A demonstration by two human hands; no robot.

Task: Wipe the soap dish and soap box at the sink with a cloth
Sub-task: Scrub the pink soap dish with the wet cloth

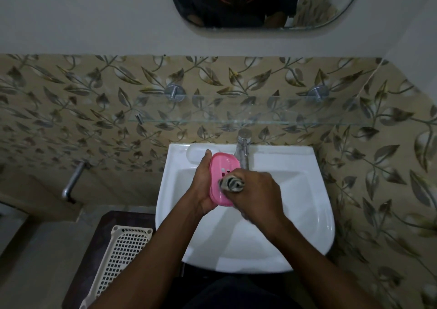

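Over the sink (314, 216), left hand (201, 190) grip holds pink soap box (221, 178), right hand (256, 197) grip presses bunched cloth (230, 184) into it

Home bathroom: washbasin (246, 249), mirror (267, 3).

Tally at the sink
Two hands, the left hand (203, 190) and right hand (257, 195); one pink soap box (221, 174), one striped cloth (231, 183), one sink (307, 202), one tap (243, 148), one glass shelf (260, 119), two brackets (175, 92) (318, 93), one mirror (331, 1), one lattice basket (123, 256).
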